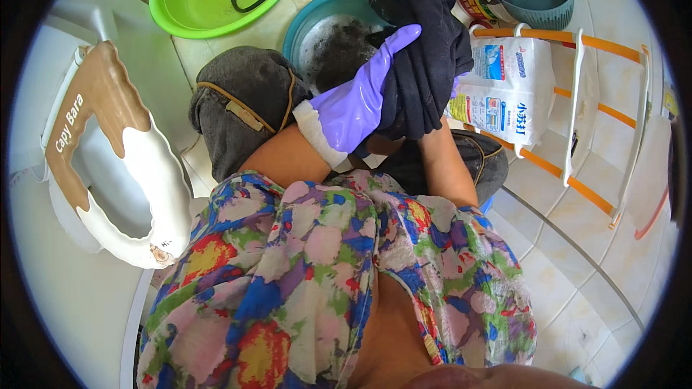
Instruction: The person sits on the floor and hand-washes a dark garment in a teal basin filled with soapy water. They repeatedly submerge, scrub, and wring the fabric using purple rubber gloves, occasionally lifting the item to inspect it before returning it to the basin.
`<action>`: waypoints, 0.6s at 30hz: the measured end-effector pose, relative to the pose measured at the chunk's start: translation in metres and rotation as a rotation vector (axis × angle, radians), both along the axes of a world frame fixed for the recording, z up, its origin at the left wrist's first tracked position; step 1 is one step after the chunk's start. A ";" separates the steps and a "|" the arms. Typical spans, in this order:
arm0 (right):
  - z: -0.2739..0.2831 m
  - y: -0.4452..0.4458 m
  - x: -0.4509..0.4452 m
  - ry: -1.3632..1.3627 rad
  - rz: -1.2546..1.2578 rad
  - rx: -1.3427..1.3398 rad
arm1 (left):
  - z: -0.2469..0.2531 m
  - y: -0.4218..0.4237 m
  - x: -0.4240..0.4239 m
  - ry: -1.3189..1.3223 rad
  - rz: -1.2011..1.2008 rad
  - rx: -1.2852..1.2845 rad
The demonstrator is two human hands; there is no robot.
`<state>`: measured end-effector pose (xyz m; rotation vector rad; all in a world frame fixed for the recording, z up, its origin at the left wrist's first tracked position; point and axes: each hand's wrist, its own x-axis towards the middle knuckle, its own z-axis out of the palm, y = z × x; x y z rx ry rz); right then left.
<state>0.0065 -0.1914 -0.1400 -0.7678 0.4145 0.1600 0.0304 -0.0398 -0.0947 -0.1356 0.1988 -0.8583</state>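
Note:
A wet black garment (419,59), bunched and twisted, hangs between my hands above a teal basin (294,27). My left hand (373,86) wears a shiny purple rubber glove with a white fleecy cuff. It presses around the garment's left side, thumb pointing up, its other fingers hidden by the fabric. My right hand (458,82) grips the garment from the other side; the cloth covers most of it, and only a sliver of purple glove shows. Dark, soapy water (343,46) with white foam fills the basin below.
Left of the basin stands a bright green basin (189,11) with a black hose (254,8) across it. A toilet with a brown-and-white seat cover (157,183) is at my left. At right, an orange-and-white rack (576,108) holds a white printed bag (519,97), near a blue-grey basket (562,11).

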 end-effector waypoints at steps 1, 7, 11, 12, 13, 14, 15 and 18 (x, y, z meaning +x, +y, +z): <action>-0.001 0.004 -0.004 -0.045 0.011 0.113 | 0.000 -0.001 -0.003 -0.022 -0.003 -0.002; 0.012 0.039 0.015 -0.268 0.065 0.478 | 0.017 -0.004 -0.031 0.115 -0.189 -0.505; 0.039 0.046 0.048 -0.348 0.026 0.524 | 0.021 0.006 -0.033 0.130 -0.202 -0.529; 0.046 0.047 0.055 -0.348 0.011 0.519 | 0.016 0.008 -0.031 0.085 -0.169 -0.458; 0.053 0.044 0.063 -0.342 -0.004 0.498 | 0.013 0.009 -0.030 0.041 -0.145 -0.395; 0.055 0.042 0.071 -0.329 0.000 0.473 | 0.008 0.013 -0.032 0.059 -0.127 -0.377; 0.054 0.033 0.080 -0.332 0.027 0.446 | 0.002 0.018 -0.033 0.070 -0.111 -0.364; 0.027 -0.026 0.112 -0.305 0.250 0.282 | 0.001 0.034 -0.028 0.085 -0.113 -0.196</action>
